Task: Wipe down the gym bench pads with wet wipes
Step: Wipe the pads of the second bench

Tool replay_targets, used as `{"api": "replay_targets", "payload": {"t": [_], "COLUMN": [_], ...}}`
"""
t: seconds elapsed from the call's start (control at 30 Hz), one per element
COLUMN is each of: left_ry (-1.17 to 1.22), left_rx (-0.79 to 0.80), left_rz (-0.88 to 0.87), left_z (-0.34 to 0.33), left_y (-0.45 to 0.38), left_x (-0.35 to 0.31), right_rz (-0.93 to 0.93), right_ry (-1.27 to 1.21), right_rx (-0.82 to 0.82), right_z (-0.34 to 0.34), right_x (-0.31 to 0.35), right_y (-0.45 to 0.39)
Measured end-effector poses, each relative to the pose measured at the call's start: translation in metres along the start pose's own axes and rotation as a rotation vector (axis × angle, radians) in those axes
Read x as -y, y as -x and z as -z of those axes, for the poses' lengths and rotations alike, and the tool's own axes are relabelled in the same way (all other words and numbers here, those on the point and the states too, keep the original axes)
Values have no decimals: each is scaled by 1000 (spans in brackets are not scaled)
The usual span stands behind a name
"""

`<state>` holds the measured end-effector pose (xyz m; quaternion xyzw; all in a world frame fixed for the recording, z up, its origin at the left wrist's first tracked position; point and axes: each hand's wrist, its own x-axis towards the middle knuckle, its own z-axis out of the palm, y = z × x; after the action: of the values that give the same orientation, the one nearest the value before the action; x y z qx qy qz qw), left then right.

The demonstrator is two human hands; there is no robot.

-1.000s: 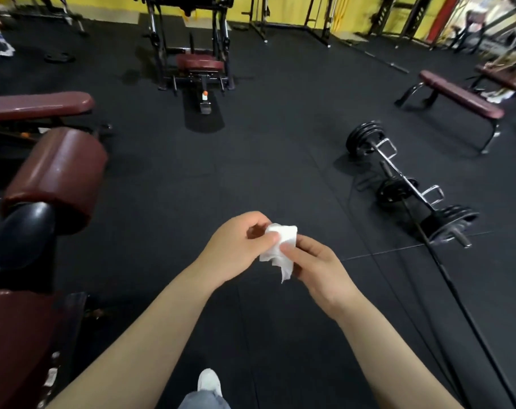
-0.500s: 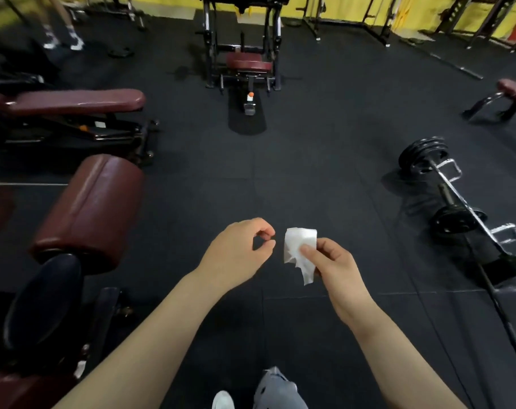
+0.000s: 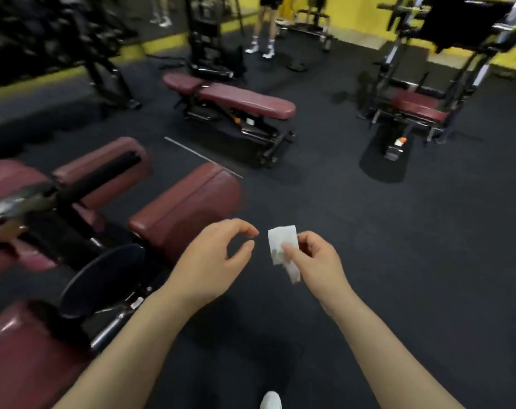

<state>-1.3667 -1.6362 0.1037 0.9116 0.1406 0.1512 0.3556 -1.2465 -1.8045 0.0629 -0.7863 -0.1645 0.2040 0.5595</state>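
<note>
A small white wet wipe (image 3: 281, 243) is pinched between the thumb and fingers of my right hand (image 3: 315, 261), above the dark floor. My left hand (image 3: 212, 261) hovers just left of the wipe with loosely curled fingers, holding nothing and not touching it. A maroon roller pad (image 3: 188, 202) of a machine sits just left of my left hand. More maroon pads (image 3: 103, 163) lie further left, and a seat pad (image 3: 17, 358) fills the lower left corner.
A flat maroon bench (image 3: 245, 98) stands at the back centre. A rack with a maroon seat (image 3: 416, 109) is at the back right. A person's legs (image 3: 262, 28) stand far back. Black rubber floor (image 3: 398, 261) spreads to the right. My white shoe (image 3: 270, 400) shows at the bottom.
The view has swung left, bringing the benches and pads nearer and losing the barbell. My left hand let go of the wipe and drew slightly away; my right hand keeps it.
</note>
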Motion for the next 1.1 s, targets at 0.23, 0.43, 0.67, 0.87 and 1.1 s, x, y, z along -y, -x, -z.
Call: {"api": "replay_targets", "payload": {"t": [0.23,0.43,0.67,0.87,1.1], "left_ry": [-196,-397,-489,-343,-389], "left_rx": [-361,-375,-297,-315,-295], "left_rz": [130,367,368,315,290], "left_z": [28,55,73,81,82], "left_y": [32,48,45,36,23], "left_x": [14,22,34,38,45], "right_rz": [447,885,1065,1150,724], "right_ry": [265,243,293,243,279], "right_rx": [220,381,336,351,-14], "right_z": [-54,-136,-150,-144,-98], "right_x": [51,75,62,45,52], "right_y": [-39,-28,-37,-46,-135]}}
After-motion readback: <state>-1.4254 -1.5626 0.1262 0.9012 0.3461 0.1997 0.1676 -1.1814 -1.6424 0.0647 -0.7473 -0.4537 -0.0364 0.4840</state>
